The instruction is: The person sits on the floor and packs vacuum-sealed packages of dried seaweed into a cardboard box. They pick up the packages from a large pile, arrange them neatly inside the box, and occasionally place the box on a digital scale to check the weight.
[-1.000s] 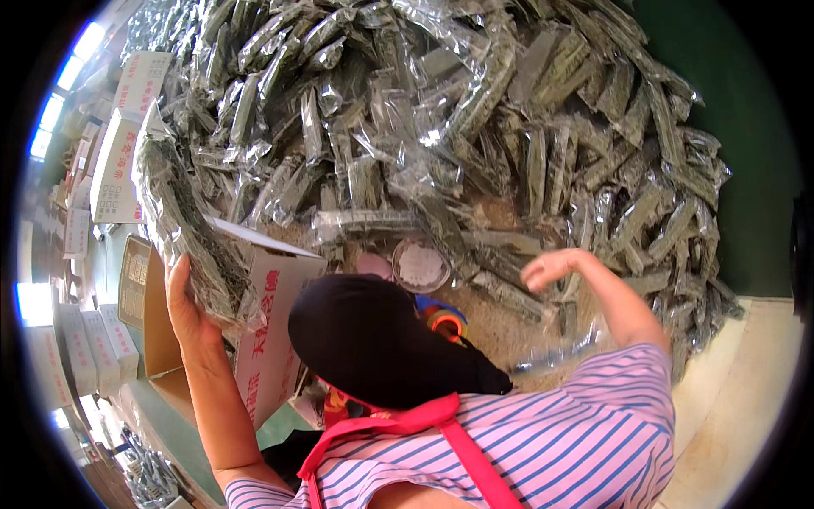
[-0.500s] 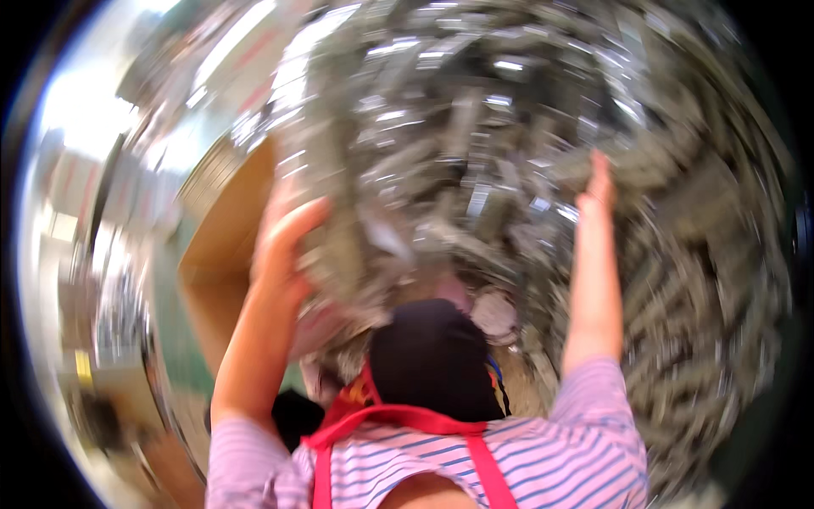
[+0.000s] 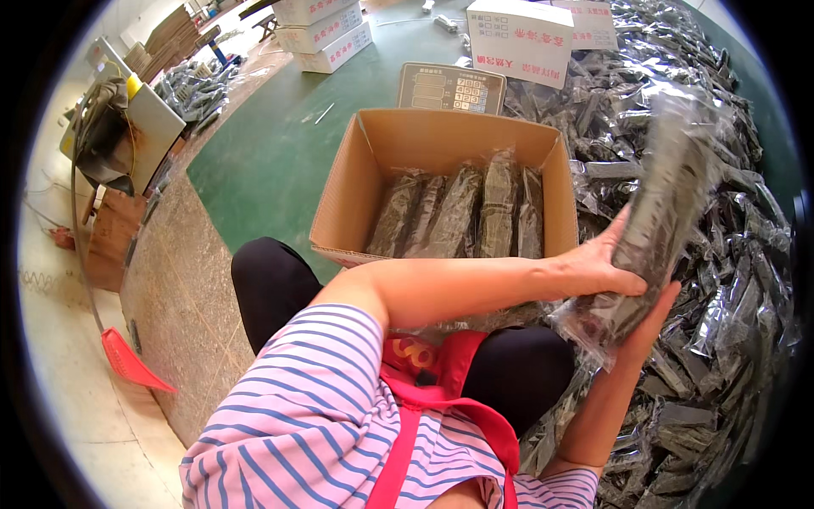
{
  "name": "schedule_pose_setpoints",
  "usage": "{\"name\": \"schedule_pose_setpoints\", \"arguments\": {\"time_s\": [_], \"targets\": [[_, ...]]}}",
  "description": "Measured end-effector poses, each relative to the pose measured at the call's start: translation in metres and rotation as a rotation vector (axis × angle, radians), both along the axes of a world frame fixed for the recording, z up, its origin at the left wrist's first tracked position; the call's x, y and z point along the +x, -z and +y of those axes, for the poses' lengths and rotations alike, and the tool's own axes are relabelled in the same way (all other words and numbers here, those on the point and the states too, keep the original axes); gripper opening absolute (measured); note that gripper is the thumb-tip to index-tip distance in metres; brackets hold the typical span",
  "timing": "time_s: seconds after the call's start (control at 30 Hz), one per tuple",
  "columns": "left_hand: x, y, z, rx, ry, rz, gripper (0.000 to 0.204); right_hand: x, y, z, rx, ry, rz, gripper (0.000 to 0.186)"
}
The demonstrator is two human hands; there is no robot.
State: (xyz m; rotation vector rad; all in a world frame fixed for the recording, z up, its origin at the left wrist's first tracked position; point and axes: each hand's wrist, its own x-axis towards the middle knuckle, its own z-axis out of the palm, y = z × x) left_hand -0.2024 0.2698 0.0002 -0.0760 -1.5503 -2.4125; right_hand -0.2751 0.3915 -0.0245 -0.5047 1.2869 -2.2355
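To the right of the open cardboard carton, both my hands hold a long see-through plastic packet of dark grey-green contents, tilted upward. It may be more than one packet; the shine of the film hides this. My left hand reaches across my body and grips the packet's near left side, thumb along its front. Lower down, my right hand closes around the other side, its fingers mostly behind the packet. Inside the carton several similar packets lie side by side, lengthwise.
A big heap of loose packets fills the right side. Behind the carton stand a scale with a keypad and a white printed box. More white boxes are stacked on the green surface. A red object hangs at left.
The view has swung right to left, bringing the carton from the left to the middle. My hands, earlier apart over the heap with the right one outstretched, now meet on the packet.
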Motion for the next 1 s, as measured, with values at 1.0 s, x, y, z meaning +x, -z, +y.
{"name": "schedule_pose_setpoints", "arguments": {"time_s": [1.0], "targets": [[0.157, 0.104, -0.219, -1.164, 0.213, -1.318, 0.101, 0.047, -0.016, -0.059, 0.198, -0.418, 0.495, 0.036]]}}
